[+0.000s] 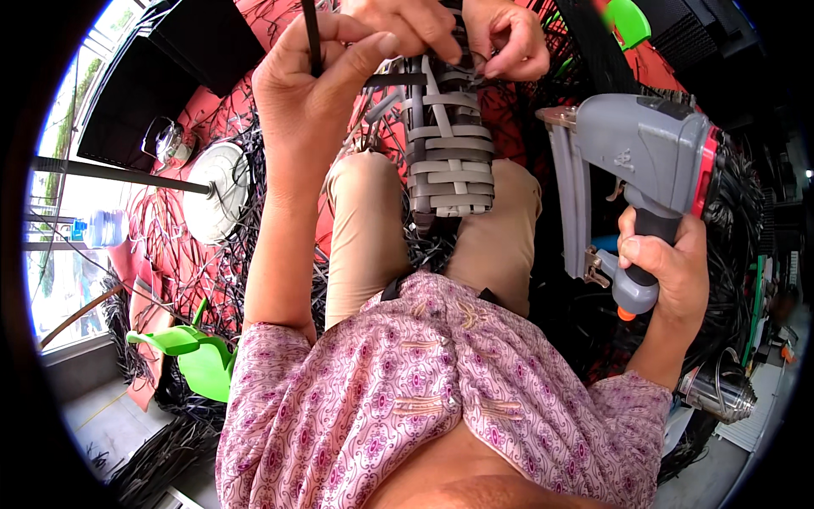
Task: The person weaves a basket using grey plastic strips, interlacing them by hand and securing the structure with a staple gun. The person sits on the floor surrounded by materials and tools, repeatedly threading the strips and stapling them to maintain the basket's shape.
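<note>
My left hand (314,81) is raised at the upper left, thumb and fingers pinched on a dark flat strip (312,34). A dark length runs from beside this hand toward a narrow woven piece (449,157) of grey flat strips, which stands between my knees. My right hand (670,259) is wrapped round the black handle of a grey staple gun (640,140) with a long magazine, held off to the right, apart from the weave. Another person's two hands, one (403,25) near my left fingers and one (513,42) to its right, work at the weave's far end.
Loose dark strips lie tangled over the red floor covering (191,102). At left are a round white base (222,193) with a pole, a bright green plastic piece (191,348) and black panels (208,42). A metal flask (719,394) is at lower right.
</note>
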